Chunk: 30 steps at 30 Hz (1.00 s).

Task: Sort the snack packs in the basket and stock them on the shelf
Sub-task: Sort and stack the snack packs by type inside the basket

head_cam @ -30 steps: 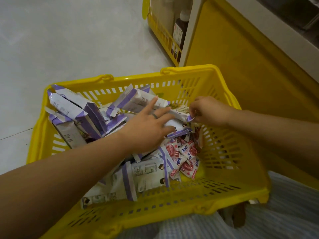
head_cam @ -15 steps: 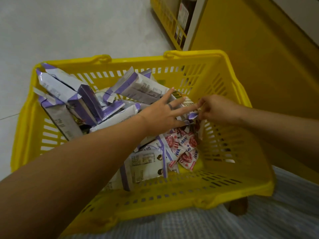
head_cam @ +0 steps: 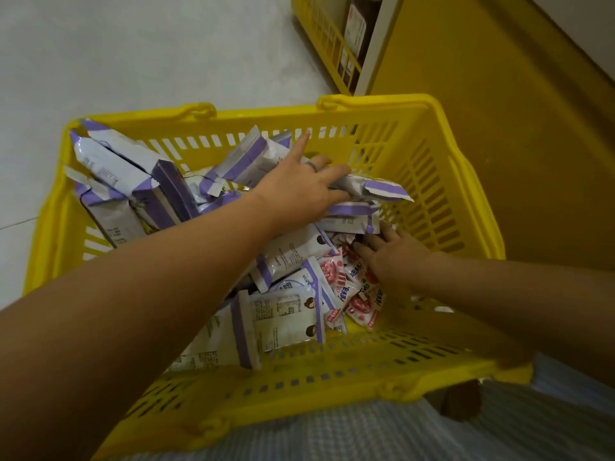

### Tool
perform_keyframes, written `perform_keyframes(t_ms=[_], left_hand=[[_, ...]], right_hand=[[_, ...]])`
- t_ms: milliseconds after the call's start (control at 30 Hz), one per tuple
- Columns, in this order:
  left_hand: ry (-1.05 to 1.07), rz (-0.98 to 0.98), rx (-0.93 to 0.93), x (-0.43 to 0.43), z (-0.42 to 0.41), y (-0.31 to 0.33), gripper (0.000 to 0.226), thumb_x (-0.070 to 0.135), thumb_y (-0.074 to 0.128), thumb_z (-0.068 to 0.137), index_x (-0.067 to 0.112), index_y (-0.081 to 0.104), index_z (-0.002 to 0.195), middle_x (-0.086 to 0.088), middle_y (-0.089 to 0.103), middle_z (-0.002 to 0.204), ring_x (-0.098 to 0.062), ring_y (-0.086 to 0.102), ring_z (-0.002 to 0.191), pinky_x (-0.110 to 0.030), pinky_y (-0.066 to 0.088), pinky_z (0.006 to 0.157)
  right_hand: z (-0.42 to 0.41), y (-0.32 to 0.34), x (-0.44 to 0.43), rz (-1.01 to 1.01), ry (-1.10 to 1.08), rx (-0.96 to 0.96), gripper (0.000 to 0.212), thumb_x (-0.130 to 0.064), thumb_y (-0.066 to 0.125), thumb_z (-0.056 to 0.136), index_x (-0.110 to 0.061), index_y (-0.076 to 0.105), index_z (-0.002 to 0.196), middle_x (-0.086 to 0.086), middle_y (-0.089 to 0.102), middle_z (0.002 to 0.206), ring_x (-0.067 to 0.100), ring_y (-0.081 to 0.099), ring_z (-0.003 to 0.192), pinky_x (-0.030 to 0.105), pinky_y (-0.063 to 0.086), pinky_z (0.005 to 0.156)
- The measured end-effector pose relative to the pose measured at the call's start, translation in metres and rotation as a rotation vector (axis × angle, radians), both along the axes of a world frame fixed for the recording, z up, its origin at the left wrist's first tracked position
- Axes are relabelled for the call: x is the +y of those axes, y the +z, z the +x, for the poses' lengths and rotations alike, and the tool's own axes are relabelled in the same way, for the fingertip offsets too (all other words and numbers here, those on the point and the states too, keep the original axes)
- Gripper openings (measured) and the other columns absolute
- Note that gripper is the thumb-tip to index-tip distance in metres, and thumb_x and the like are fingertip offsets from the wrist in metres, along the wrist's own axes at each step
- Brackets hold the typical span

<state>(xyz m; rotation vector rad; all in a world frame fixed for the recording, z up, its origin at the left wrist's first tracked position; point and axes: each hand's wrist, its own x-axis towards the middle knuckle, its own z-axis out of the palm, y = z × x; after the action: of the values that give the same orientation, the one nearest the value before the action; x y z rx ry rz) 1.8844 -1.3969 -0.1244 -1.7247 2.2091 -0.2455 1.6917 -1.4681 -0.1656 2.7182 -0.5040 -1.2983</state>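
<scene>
A yellow basket (head_cam: 366, 103) rests against my lap, holding several purple-and-white snack packs (head_cam: 113, 164) piled at its left and middle. Several small red-and-white packs (head_cam: 332, 277) lie near its right side. My left hand (head_cam: 299, 186) reaches across the pile and grips one purple-and-white pack (head_cam: 376, 189) between thumb and fingers, with the index finger pointing away. Lower down, my right hand (head_cam: 396, 257) lies with fingers spread on the small red-and-white packs, its fingertips under the edge of a purple-and-white pack.
A yellow shelf unit (head_cam: 499, 134) stands right beside the basket on the right. Its wire-fronted end bay (head_cam: 327, 44) at the top holds a dark bottle (head_cam: 357, 24). Pale floor (head_cam: 149, 51) lies beyond the basket. Blue checked fabric (head_cam: 366, 434) covers my lap.
My left hand has closed on a purple-and-white pack and raised its end. My right hand let go of the pack corner and dropped onto the small red-and-white packs.
</scene>
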Motion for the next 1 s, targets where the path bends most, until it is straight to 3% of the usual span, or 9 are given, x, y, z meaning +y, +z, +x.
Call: perform_keyframes(t_ms=[133, 233, 367, 467, 567, 667, 767, 900, 1000], left_hand=[[0.013, -0.017, 0.043, 0.004, 0.0, -0.005, 0.045, 0.029, 0.042, 0.101, 0.033, 0.036, 0.145, -0.008, 0.02, 0.158, -0.032, 0.03, 0.14, -0.065, 0.004, 0.114], [0.015, -0.022, 0.066, 0.006, 0.001, -0.005, 0.046, 0.027, 0.045, 0.1, 0.032, 0.037, 0.145, -0.008, 0.02, 0.158, -0.032, 0.029, 0.14, -0.064, 0.002, 0.113], [0.021, -0.016, 0.077, 0.007, 0.0, -0.005, 0.046, 0.027, 0.045, 0.1, 0.031, 0.037, 0.145, -0.008, 0.02, 0.158, -0.031, 0.029, 0.141, -0.063, 0.003, 0.114], [0.025, -0.014, 0.089, 0.008, -0.002, -0.006, 0.046, 0.028, 0.045, 0.099, 0.031, 0.037, 0.145, -0.007, 0.02, 0.159, -0.03, 0.027, 0.142, -0.063, 0.003, 0.114], [0.036, -0.015, 0.106, 0.009, -0.003, -0.009, 0.046, 0.028, 0.045, 0.099, 0.032, 0.037, 0.144, -0.007, 0.017, 0.16, -0.028, 0.025, 0.143, -0.062, 0.003, 0.115], [0.028, -0.025, 0.119, 0.011, -0.003, -0.012, 0.045, 0.028, 0.046, 0.099, 0.033, 0.038, 0.143, -0.007, 0.017, 0.16, -0.029, 0.025, 0.143, -0.062, 0.003, 0.115], [0.024, -0.035, 0.118, 0.012, -0.003, -0.014, 0.044, 0.029, 0.046, 0.098, 0.032, 0.041, 0.142, -0.006, 0.018, 0.16, -0.029, 0.026, 0.143, -0.061, 0.002, 0.115], [0.016, -0.03, 0.1, 0.014, -0.004, -0.015, 0.043, 0.031, 0.048, 0.097, 0.03, 0.043, 0.14, -0.007, 0.017, 0.16, -0.032, 0.026, 0.143, -0.061, 0.0, 0.114], [0.008, -0.032, 0.072, 0.018, -0.006, -0.019, 0.044, 0.034, 0.045, 0.099, 0.031, 0.04, 0.142, -0.007, 0.014, 0.161, -0.034, 0.022, 0.145, -0.06, -0.002, 0.114]], right_hand=[[-0.01, -0.007, 0.0, -0.014, -0.097, -0.205, 0.095, -0.033, 0.057, 0.089, -0.018, -0.014, 0.151, 0.014, 0.004, 0.159, 0.04, 0.005, 0.145, 0.047, 0.017, 0.116], [-0.001, -0.005, -0.007, 0.012, -0.144, -0.239, 0.096, -0.029, 0.063, 0.085, -0.02, -0.006, 0.152, 0.015, 0.016, 0.157, 0.041, 0.02, 0.141, 0.046, 0.026, 0.112], [0.009, -0.006, -0.012, 0.068, -0.14, -0.231, 0.088, -0.027, 0.067, 0.079, -0.02, 0.013, 0.149, 0.013, 0.04, 0.143, 0.034, 0.047, 0.12, 0.038, 0.041, 0.094], [0.013, -0.009, -0.011, 0.141, -0.163, -0.191, 0.092, -0.035, 0.07, 0.079, -0.023, 0.012, 0.15, 0.012, 0.039, 0.145, 0.033, 0.047, 0.121, 0.032, 0.04, 0.091], [0.013, -0.013, -0.008, 0.221, -0.206, -0.137, 0.1, -0.036, 0.073, 0.077, -0.024, 0.007, 0.151, 0.012, 0.043, 0.143, 0.031, 0.042, 0.128, 0.035, 0.029, 0.105], [0.004, -0.022, -0.004, 0.223, -0.163, -0.055, 0.085, -0.038, 0.072, 0.077, -0.026, 0.026, 0.147, 0.006, 0.051, 0.135, 0.032, 0.035, 0.131, 0.041, 0.023, 0.109], [-0.001, -0.026, 0.001, 0.18, -0.118, -0.025, 0.087, -0.042, 0.075, 0.074, -0.032, 0.029, 0.146, 0.007, 0.039, 0.144, 0.037, 0.019, 0.136, 0.047, 0.027, 0.11], [0.001, -0.031, 0.005, 0.237, -0.052, 0.012, 0.094, -0.048, 0.076, 0.072, -0.028, 0.024, 0.148, 0.012, 0.033, 0.148, 0.034, 0.029, 0.134, 0.042, 0.027, 0.11], [0.006, -0.029, -0.001, 0.327, -0.144, 0.019, 0.075, -0.042, 0.078, 0.071, -0.026, 0.043, 0.135, 0.005, 0.046, 0.137, 0.028, 0.034, 0.13, 0.04, 0.032, 0.108]])
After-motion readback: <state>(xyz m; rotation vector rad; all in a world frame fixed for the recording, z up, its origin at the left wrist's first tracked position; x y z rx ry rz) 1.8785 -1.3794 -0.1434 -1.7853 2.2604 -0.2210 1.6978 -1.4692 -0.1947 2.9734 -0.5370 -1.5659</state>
